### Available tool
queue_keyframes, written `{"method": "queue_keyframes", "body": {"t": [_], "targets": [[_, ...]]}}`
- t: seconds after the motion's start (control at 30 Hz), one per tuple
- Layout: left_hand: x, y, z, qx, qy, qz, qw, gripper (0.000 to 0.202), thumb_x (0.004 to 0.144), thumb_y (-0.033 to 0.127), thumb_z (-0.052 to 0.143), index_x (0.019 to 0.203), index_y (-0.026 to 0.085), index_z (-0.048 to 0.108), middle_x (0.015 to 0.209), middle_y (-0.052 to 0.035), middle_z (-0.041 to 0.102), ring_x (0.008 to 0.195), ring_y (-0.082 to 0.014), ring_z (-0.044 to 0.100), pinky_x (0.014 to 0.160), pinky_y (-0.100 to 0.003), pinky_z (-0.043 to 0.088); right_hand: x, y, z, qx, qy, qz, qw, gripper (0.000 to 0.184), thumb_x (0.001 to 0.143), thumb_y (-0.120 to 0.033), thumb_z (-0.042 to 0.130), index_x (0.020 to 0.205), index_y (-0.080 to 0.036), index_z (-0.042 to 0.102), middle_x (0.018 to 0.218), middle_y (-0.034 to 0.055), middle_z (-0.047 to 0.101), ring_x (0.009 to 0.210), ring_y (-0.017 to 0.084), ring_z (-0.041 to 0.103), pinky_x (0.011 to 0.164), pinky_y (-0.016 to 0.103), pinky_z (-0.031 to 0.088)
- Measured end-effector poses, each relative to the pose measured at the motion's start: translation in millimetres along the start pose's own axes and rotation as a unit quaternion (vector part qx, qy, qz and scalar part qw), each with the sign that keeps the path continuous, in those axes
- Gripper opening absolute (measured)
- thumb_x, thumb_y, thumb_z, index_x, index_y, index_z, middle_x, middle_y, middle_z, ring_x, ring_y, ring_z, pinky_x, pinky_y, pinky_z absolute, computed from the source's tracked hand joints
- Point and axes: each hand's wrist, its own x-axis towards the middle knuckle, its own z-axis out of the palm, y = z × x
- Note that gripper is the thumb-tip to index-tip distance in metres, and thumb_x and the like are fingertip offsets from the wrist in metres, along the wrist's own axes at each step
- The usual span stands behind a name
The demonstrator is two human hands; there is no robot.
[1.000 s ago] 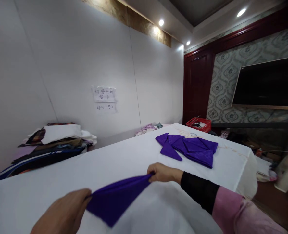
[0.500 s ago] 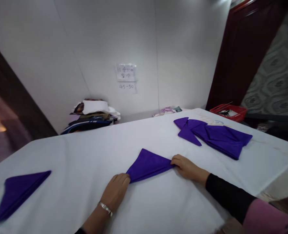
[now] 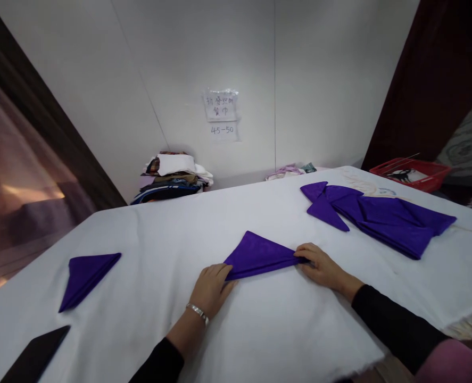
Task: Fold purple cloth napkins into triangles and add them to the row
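Observation:
A purple cloth napkin (image 3: 259, 255), folded into a triangle, lies in front of me on the white tablecloth (image 3: 172, 239). Its left corner is gripped by my left hand (image 3: 212, 291), which wears a silver bracelet. At the opposite end, my right hand (image 3: 319, 266) pinches the right corner between thumb and fingers. Another folded purple napkin (image 3: 86, 276) rests apart on the left. Farther right lies a pile of purple napkins (image 3: 395, 221), with a smaller folded triangle (image 3: 325, 210) at its left end.
Folded clothes (image 3: 172, 178) are stacked by the wall at the far edge. A pink cloth (image 3: 286, 171) lies there too. A red basket (image 3: 423, 175) stands at the back right. Lower left is a dark flat object (image 3: 38, 354). Handwritten paper signs (image 3: 222, 114) hang on the wall.
The view has shifted, so the scene sits farther right and the dark flat object has come into sight. Both hands keep hold of the napkin's corners; the left thumb now shows spread below.

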Motion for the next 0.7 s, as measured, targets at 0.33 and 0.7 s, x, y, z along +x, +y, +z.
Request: {"method": "queue_keyframes", "body": {"t": [0.33,0.7], "targets": [[34.9,33.3,11.3,0.011,-0.03,-0.006,0.999,0.018,0.087,0.019,0.046,0.097,0.018,0.062,0.092,-0.0051,0.061,0.086,-0.0196,0.054,0.076,-0.036,0.043,34.0,-24.7,11.1,-0.086,-0.056,-0.046,0.994,0.021,0.088,-0.023,0.047,0.101,-0.02,0.063,0.094,0.0072,0.061,0.089,0.021,0.053,0.08,0.038,0.042],[20.7,32.6,21.9,0.083,0.02,0.037,0.996,0.021,0.086,0.011,0.044,0.096,0.019,0.061,0.088,-0.0032,0.061,0.081,-0.0186,0.052,0.071,-0.034,0.041,18.7,-18.1,19.4,-0.1,-0.008,-0.103,0.99,0.021,0.088,-0.019,0.044,0.096,-0.019,0.063,0.09,0.0087,0.06,0.082,0.021,0.054,0.072,0.037,0.045]]}}
